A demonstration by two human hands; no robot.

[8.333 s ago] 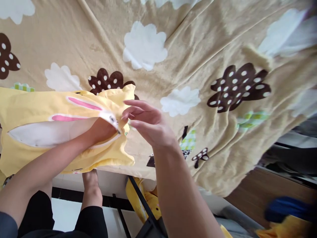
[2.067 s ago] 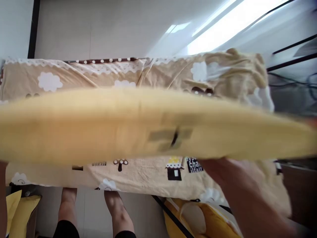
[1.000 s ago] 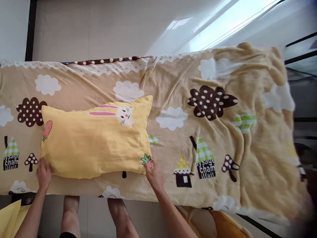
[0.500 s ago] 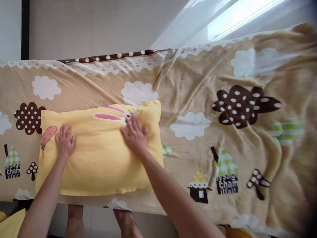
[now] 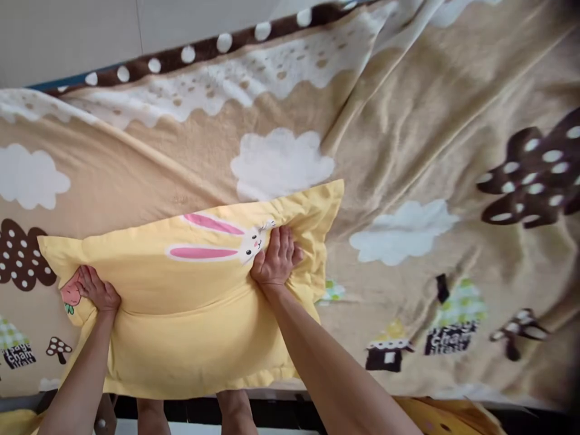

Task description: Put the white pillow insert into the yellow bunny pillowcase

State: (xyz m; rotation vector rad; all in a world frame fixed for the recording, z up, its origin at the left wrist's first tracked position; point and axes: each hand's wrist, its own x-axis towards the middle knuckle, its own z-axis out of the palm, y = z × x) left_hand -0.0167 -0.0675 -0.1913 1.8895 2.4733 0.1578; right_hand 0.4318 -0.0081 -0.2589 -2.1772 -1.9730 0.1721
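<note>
A yellow pillow (image 5: pixel 190 344) printed with a white rabbit with pink ears lies on a patterned blanket (image 5: pixel 158 163). My left hand (image 5: pixel 100 293) presses on the pillow's left end, its fingers stretched over the carrot print and partly covering it. Beside the rabbit's face, my right hand (image 5: pixel 277 257) pushes down near the right end, fingers extended and thumb apart. A crease runs across the pillow between both hands, and the fabric is wrinkled around the right one.
The beige blanket bears clouds, houses and mushrooms, with folds towards the right. Its dotted brown border (image 5: pixel 188 55) runs along the far edge, with pale floor (image 5: pixel 67 36) beyond. Bare legs (image 5: pixel 235 411) show below the near edge. Yellow-orange fabric (image 5: pixel 448 417) lies at the bottom right.
Both hands have moved outward towards the pillow's ends. The pillow now has a crease and more wrinkles. The view has come closer and tilted, showing less floor.
</note>
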